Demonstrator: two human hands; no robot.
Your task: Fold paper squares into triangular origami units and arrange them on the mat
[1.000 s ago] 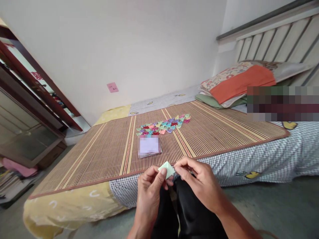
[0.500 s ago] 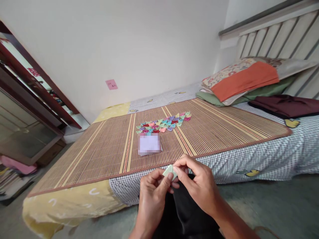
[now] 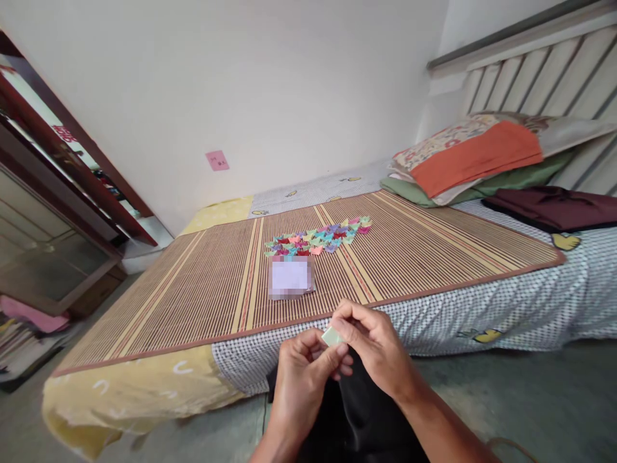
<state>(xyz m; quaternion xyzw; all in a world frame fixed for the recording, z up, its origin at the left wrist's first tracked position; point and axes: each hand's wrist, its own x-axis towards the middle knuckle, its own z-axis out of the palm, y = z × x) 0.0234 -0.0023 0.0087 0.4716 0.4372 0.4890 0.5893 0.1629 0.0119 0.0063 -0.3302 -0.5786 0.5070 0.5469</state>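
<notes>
My left hand and my right hand meet in front of the bed and pinch a small pale green folded paper between their fingertips. Most of the paper is hidden by the fingers. Beyond them, on a striped bamboo mat, lies a blurred white pad. Behind the pad sits a row of several small colourful folded paper pieces.
The mat covers a low bed with a checked sheet and a yellow sheet. Pillows and a dark red cloth lie at the headboard on the right. A dark wooden cabinet stands at left. My black-trousered legs are below my hands.
The green paper has been folded smaller and is now more covered by my fingers. Both hands have sunk slightly lower and closer together.
</notes>
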